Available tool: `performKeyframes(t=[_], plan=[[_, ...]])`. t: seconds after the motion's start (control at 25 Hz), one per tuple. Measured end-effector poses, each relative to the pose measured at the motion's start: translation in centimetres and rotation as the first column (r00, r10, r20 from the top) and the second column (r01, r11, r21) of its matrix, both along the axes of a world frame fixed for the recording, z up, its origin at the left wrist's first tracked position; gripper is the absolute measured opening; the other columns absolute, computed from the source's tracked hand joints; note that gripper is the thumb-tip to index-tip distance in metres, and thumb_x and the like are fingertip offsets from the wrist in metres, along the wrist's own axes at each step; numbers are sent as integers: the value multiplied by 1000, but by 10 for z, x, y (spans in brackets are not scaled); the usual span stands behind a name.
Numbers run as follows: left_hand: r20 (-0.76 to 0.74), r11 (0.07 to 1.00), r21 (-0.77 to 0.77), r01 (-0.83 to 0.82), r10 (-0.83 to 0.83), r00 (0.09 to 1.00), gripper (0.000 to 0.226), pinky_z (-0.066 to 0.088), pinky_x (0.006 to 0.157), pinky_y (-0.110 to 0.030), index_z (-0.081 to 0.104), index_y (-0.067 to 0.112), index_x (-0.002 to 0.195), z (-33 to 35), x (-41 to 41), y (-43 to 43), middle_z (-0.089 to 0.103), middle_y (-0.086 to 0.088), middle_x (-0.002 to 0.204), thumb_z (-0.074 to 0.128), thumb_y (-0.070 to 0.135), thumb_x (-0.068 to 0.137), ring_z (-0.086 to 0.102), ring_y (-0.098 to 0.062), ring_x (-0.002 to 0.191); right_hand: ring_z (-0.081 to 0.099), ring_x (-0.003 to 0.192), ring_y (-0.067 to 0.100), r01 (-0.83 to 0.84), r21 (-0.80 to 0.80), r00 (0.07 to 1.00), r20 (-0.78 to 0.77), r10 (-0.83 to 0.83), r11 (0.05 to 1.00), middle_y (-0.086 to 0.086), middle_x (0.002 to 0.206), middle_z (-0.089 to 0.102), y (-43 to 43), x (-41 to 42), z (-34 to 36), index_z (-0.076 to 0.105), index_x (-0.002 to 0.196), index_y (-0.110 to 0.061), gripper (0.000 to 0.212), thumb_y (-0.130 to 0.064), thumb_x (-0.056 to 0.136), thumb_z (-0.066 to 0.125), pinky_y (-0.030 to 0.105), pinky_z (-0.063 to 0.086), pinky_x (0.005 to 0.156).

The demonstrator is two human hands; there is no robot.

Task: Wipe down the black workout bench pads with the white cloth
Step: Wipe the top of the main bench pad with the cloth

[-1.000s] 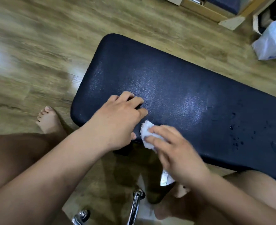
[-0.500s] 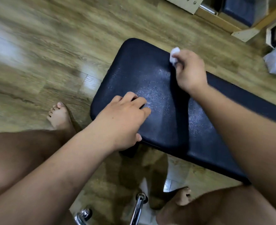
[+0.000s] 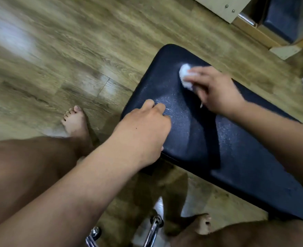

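Head view: the black bench pad (image 3: 191,125) is lying slantwise over the wooden floor (image 3: 66,50), and its rounded end is pointing toward the wide stretch of boards. The right hand (image 3: 216,90) is pinching the white cloth (image 3: 185,75) and pressing it on the pad just inside the far edge. The left hand (image 3: 143,132) is resting at the near edge with bent fingers; I cannot tell if it is gripping. A bare foot (image 3: 75,122) is standing near the pad's corner.
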State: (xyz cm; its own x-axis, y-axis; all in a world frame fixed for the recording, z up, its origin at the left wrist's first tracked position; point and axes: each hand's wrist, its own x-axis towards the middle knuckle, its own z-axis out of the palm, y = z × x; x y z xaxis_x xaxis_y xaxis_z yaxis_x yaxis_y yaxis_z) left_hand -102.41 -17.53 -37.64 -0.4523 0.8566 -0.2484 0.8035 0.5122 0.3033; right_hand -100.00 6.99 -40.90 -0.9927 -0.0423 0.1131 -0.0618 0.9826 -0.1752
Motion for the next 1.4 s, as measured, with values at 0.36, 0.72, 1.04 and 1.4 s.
performKeyframes(t=[0.36, 0.72, 1.04, 1.4], plan=[[65, 989, 113, -101, 94, 993, 23, 52, 83, -40, 58, 15, 107, 3, -1, -17, 49, -1, 116, 58, 27, 87, 44, -23, 116, 55, 102, 30, 136, -162, 982, -110, -155, 977, 11, 111, 64, -86, 11, -8, 67, 105, -8, 31, 2, 78, 55, 22, 37, 88], [89, 924, 296, -241, 225, 970, 61, 28, 116, -53, 40, 11, 145, -31, -3, -39, 30, -16, 157, 32, 46, 96, 24, -34, 147, 60, 103, 27, -322, 94, 944, -46, 327, 942, 7, 116, 65, -76, -7, -9, 66, 112, -16, 28, -21, 87, 55, 46, 34, 103], [106, 934, 203, -294, 278, 955, 81, 4, 123, -50, 17, 14, 155, -24, -4, -41, 5, -12, 165, 6, 62, 91, -3, -30, 152, 58, 114, 26, 335, -31, 939, -71, -336, 942, 5, 127, 61, -69, -80, -14, 67, 115, -21, 32, -31, 92, 46, 33, 46, 93], [145, 949, 232, -214, 184, 972, 78, 2, 123, -45, 17, 14, 155, -24, 9, -25, 1, -9, 165, 16, 62, 93, -7, -31, 151, 59, 116, 19, -96, 79, 994, -49, 100, 992, 5, 124, 65, -62, 68, -13, 70, 111, -17, 25, -23, 91, 55, 48, 33, 109]])
